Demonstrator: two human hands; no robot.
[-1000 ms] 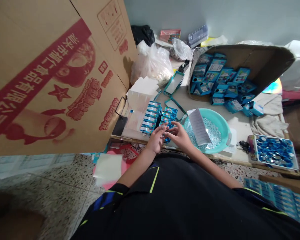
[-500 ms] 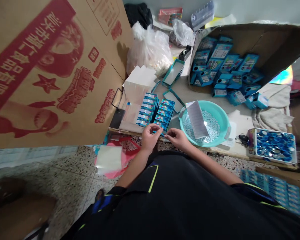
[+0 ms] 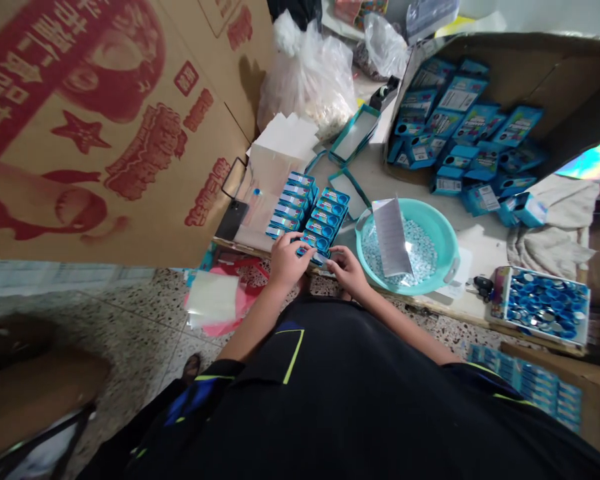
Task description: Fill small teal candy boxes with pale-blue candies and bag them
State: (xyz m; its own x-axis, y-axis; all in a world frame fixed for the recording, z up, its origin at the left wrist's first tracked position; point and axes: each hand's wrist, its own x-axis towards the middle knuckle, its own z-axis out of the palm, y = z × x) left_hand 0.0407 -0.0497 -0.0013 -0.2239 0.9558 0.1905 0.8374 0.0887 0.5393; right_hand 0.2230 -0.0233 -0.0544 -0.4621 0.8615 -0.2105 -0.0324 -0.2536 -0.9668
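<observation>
Basin (image 3: 449, 248) holds pale bits (image 3: 421, 252); carton (image 3: 573, 87), blue boxes (image 3: 461, 127). Left hand (image 3: 286, 261), right hand (image 3: 349, 272) half-curled at front case (image 3: 321, 258), can't tell if gripped.

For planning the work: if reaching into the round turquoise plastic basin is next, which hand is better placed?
Right, I think: the right hand is close to the basin; the left hand is farther off, at the blue printed rectangular boxes.
</observation>
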